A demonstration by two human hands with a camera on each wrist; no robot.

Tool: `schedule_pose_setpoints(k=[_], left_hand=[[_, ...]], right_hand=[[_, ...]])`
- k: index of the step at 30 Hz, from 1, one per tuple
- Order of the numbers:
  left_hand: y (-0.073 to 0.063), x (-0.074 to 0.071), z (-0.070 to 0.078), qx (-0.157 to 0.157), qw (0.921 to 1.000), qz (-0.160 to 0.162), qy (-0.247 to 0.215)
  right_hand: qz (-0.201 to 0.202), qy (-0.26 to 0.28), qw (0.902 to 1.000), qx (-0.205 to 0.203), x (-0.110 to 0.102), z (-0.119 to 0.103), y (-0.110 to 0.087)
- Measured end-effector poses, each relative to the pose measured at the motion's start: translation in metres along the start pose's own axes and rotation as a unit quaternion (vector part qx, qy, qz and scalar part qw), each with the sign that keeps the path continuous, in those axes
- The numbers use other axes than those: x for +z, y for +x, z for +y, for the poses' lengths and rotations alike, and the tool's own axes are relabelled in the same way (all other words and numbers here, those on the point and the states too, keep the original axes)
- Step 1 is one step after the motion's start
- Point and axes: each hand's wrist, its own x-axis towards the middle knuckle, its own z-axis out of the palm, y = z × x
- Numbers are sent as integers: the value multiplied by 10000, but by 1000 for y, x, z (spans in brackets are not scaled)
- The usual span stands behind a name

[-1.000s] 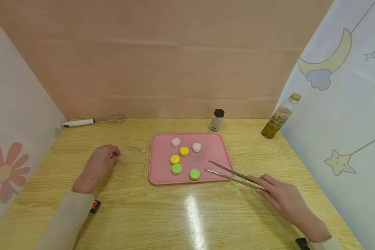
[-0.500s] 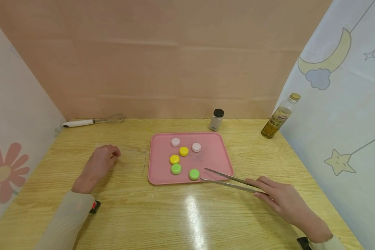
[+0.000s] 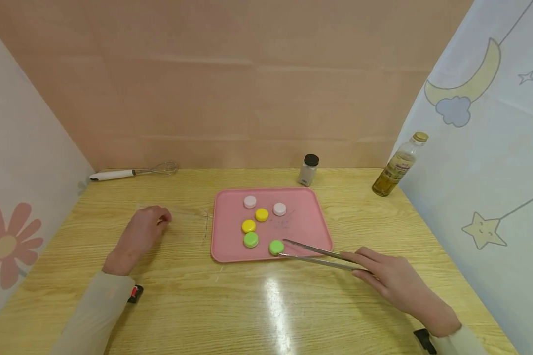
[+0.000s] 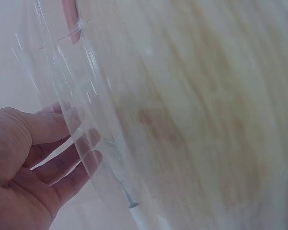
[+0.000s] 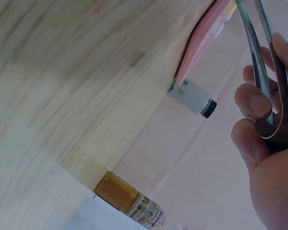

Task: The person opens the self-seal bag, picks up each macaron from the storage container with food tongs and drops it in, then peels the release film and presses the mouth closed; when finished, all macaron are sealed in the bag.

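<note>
My right hand (image 3: 393, 281) holds metal tongs (image 3: 320, 262), their arms slightly apart. The tips stand at the right side of a green macaron (image 3: 276, 247) near the front edge of the pink tray (image 3: 308, 197). Also lying on the tray are another green macaron (image 3: 250, 240), two yellow macarons (image 3: 261, 215) and two pale pink ones (image 3: 279, 209). Left of the tray, my left hand (image 3: 139, 234) pinches the edge of a clear, see-through plastic thing (image 4: 93, 81) with curved walls. Its full shape is hard to make out.
At the back left lies a whisk (image 3: 115, 174) with a white handle. A small jar (image 3: 308, 172) with a black lid stands behind the tray. The oil bottle (image 3: 395, 170) is at the back right, by the side wall.
My right hand has brought the tongs left and toward the tray's front, from right of the green macaron to its side. The left hand has stayed in place.
</note>
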Motion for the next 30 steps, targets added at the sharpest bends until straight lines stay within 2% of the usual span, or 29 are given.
schedule_pose_setpoints(k=[5, 12, 17, 30], left_hand=[[0, 0, -1, -38, 10000, -13, -4], [0, 0, -1, 18, 10000, -17, 69], [-1, 0, -1, 56, 9999, 20, 122], [0, -1, 0, -20, 10000, -13, -41]], right_hand=[[108, 4, 9998, -170, 2, 0, 7], [-51, -56, 9999, -128, 5, 0, 13], [10, 5, 9998, -180, 6, -1, 18], [94, -29, 9996, -260, 8, -2, 20]])
